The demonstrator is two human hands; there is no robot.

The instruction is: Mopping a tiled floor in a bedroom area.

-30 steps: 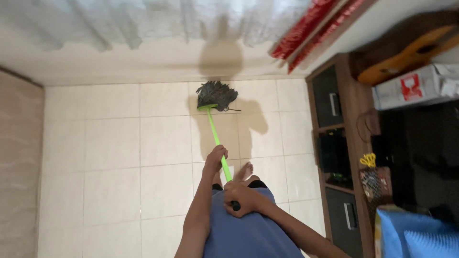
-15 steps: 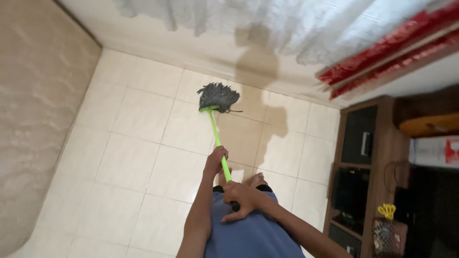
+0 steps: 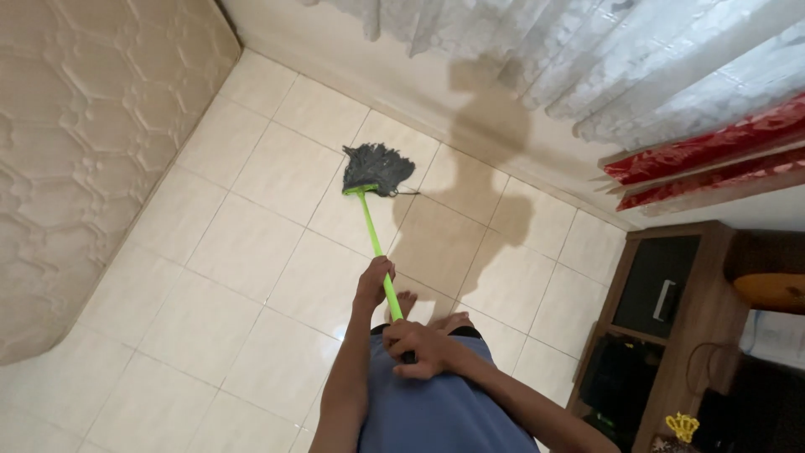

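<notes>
I hold a mop with a bright green handle (image 3: 373,239) and a dark grey string head (image 3: 376,168). The head rests on the cream floor tiles (image 3: 251,252) near the far wall. My left hand (image 3: 374,283) grips the handle partway down. My right hand (image 3: 417,346) is closed around the black end of the handle, close to my blue shirt. My bare feet show on the tiles just under the handle.
A quilted beige mattress (image 3: 75,159) stands along the left. White lace curtains (image 3: 587,59) hang at the far wall above red rolled fabric (image 3: 713,151). A brown wooden cabinet (image 3: 671,319) with dark compartments lines the right side.
The view has swung left, bringing the mattress in and pushing the cabinet to the right edge. Both hands keep their grip on the mop, and the head stays on the floor near the wall.
</notes>
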